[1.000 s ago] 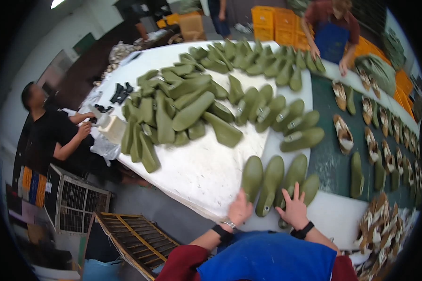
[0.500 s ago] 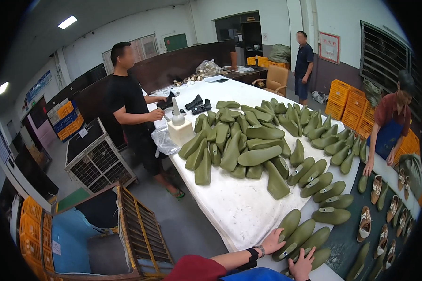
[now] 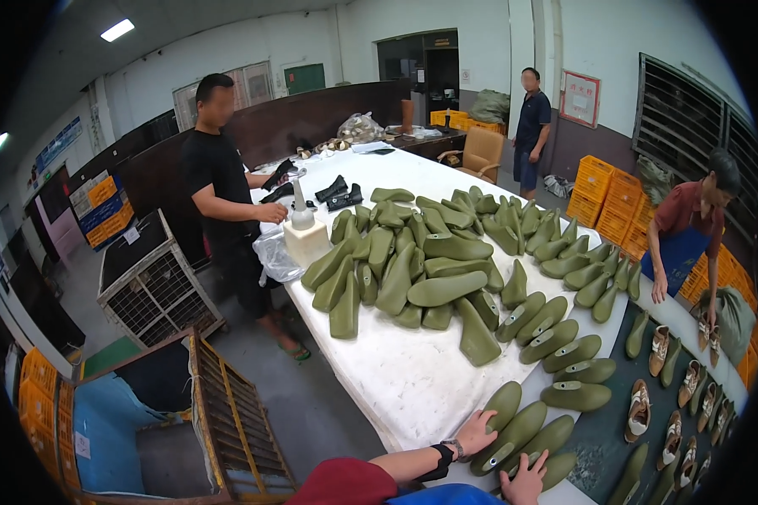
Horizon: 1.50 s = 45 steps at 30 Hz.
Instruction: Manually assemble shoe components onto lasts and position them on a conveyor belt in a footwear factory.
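Note:
Several green shoe lasts lie side by side at the near right corner of the white table (image 3: 375, 383). My left hand (image 3: 477, 433) rests against the left side of this group, its fingers loosely stretched onto the outer green last (image 3: 504, 406). Beside it lies another last (image 3: 520, 431) with a small hole in its top. My right hand (image 3: 525, 481) has its fingers spread over the near ends of the lasts, touching a last (image 3: 554, 435) on the right. Neither hand lifts anything.
A large heap of lasts (image 3: 400, 278) covers the table's middle. Brown-and-white shoes (image 3: 638, 410) stand on a dark green surface at right, where a person in red (image 3: 691, 210) works. A person in black (image 3: 215, 168) stands left, near a metal-frame cart (image 3: 156, 282) and a blue-lined bin (image 3: 114, 421).
The view has shifted slightly, while my hands stay on the same lasts. The person in red now reaches to a shoe farther right. The person in black has raised a black shoe.

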Motion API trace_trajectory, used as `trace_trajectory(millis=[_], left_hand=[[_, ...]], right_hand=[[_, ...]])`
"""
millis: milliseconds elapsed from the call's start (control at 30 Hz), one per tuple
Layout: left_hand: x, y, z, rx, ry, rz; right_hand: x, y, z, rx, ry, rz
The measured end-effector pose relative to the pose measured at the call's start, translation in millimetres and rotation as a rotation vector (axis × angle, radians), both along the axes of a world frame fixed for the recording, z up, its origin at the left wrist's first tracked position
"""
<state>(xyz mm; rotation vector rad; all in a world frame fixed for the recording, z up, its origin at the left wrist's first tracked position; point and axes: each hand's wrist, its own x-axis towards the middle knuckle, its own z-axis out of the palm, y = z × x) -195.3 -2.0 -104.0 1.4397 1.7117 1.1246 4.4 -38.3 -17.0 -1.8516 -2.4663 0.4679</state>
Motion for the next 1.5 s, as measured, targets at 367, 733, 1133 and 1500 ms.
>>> trace_trajectory(millis=[367,733,1133,1500], left_hand=[[-2.1,0.5,-1.5,0.017,0.02,0.0],[-0.7,3.5,-3.7,0.018,0.049,-0.023],[-4.1,1.7,3.6,-0.007,0.057,-0.036],[-14.9,9.6,-8.4,-0.057,0.124,-0.107]], right_hand=[[1.1,-0.4,-7.1,0.056,-0.016,0.031],[7.0,0.2,-16.6,0.089,0.037,0.032],[5.8,3.5,-24.5,0.035,0.029,-0.033],[-0.8,5.7,-26.9,0.028,0.068,-0.049]])
